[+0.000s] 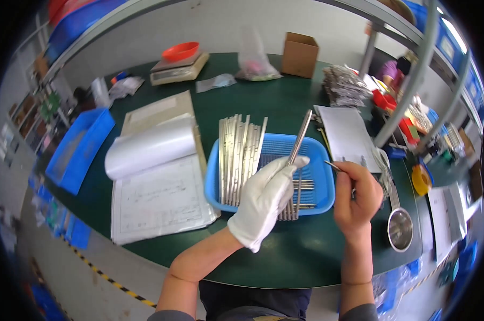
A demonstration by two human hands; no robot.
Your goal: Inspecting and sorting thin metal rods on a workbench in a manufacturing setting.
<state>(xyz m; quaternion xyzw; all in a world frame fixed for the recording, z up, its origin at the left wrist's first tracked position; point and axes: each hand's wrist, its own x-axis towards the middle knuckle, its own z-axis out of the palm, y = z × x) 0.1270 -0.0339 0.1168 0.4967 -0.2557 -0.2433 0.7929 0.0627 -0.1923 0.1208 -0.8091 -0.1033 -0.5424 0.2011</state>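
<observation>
My left hand (263,195), in a white glove, is closed around a few slim metal rods (301,136) held at a slant. It is over a blue plastic basket (323,155). Long silvery metal strips (236,155) lean side by side in the basket's left part, their ends above the rim. Shorter metal rods (306,185) lie crosswise on the basket's right side, partly hidden by the glove. Just right of the basket, my bare right hand (358,195) pinches a thin metal pin (333,166), its tip pointing toward the basket; the rest is hidden in the fingers.
Open paper documents (156,198) lie left of the basket, beside a blue tray (81,150). A scale (179,69) with a red bowl, a cardboard box (300,54) and stacked silvery packets (345,85) stand behind. A metal scoop (400,230) lies at right. Grey shelf posts (413,80) rise nearby.
</observation>
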